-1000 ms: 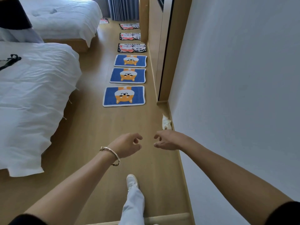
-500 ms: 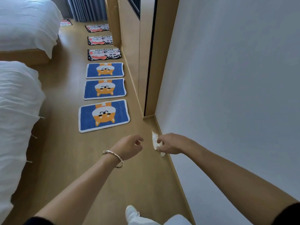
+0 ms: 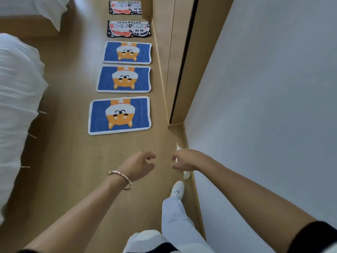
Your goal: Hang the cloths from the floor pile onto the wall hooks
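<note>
Now a shoe has stepped up beside the white cloth. The right hand covers it, and I cannot tell its grip. The left hand hangs loosely apart, empty. Pickup looks imminent.

White cloth on floor, against baseboard.

**Floor contents**

Light wooden plank floor. Ahead of the left hand: three blue rectangular dog-print mats in a row, with two black-bordered cartoon mats beyond. Small white crumpled cloth against the skirting, partly hidden behind the right hand.
</note>
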### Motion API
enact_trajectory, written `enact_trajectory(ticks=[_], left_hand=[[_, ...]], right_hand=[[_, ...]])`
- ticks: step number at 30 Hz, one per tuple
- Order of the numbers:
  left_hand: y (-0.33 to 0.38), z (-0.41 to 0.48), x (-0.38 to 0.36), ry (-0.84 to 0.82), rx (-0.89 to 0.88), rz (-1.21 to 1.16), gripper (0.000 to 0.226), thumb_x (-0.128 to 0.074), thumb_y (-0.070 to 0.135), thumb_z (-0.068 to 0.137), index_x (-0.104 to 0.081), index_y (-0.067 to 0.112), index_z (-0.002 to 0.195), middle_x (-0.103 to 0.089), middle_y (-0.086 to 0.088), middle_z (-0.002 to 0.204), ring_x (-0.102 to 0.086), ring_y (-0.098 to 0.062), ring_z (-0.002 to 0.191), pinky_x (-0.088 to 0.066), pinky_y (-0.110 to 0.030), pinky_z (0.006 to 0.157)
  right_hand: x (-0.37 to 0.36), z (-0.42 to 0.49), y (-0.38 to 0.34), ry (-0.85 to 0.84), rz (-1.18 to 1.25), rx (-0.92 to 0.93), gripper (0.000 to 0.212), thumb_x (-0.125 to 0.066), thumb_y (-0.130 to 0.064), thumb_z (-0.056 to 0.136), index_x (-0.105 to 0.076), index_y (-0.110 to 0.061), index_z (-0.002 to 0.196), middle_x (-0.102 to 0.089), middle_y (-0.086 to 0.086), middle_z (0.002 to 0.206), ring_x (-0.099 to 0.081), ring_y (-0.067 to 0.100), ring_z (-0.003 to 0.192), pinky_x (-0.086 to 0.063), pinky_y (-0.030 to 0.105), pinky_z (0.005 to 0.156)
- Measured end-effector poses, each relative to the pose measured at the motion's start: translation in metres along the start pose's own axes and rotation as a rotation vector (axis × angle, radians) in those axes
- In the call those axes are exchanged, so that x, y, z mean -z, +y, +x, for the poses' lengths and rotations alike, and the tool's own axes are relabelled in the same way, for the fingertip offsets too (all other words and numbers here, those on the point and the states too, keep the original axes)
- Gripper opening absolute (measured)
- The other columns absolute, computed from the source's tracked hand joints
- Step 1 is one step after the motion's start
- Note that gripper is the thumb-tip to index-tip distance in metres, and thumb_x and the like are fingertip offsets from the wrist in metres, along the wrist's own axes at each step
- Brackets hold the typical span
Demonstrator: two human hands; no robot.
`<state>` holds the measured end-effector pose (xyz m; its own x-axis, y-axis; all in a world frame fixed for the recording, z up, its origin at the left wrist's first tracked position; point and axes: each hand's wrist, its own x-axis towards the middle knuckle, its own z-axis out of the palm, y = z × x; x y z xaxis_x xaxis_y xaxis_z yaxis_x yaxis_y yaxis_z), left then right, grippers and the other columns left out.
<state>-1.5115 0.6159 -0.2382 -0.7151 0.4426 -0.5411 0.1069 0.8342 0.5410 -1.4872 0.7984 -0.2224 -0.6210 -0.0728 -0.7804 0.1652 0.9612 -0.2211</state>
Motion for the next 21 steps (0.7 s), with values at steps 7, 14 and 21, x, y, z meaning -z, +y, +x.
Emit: enact_trajectory(ticks=[7,14,21], left_hand=[[-0.01,0.092,-0.024,-0.02,0.127,-0.053,0.032,-0.057,0.023,0.088,-0.059,0.022,0.12,-0.053,-0.001,0.12,-0.056,-0.017,0.106,-0.044,-0.026,0.09],[-0.052,0.189,-0.076,-0.155,0.192,-0.032,0.035,-0.052,0.023,0.09,-0.054,0.023,0.125,-0.052,0.0,0.121,-0.057,-0.017,0.104,-0.038,-0.021,0.077],[-0.117,0.27,-0.145,-0.28,0.208,-0.02,0.035,-0.051,0.019,0.091,-0.053,0.021,0.125,-0.053,-0.001,0.12,-0.048,-0.017,0.116,-0.039,-0.023,0.088]], right_hand=[[0.029,0.118,0.057,-0.082,0.04,-0.029,0.037,-0.043,-0.02,0.095,-0.06,-0.008,0.125,-0.06,0.012,0.126,-0.059,0.027,0.109,-0.049,0.034,0.087],[-0.023,0.224,0.105,-0.269,0.069,-0.115,0.035,-0.039,-0.02,0.095,-0.062,-0.009,0.12,-0.064,0.01,0.111,-0.061,0.024,0.098,-0.046,0.029,0.075],[-0.104,0.306,0.144,-0.332,0.237,-0.191,0.037,-0.039,-0.02,0.097,-0.056,-0.011,0.129,-0.06,0.008,0.124,-0.058,0.024,0.109,-0.046,0.031,0.09]])
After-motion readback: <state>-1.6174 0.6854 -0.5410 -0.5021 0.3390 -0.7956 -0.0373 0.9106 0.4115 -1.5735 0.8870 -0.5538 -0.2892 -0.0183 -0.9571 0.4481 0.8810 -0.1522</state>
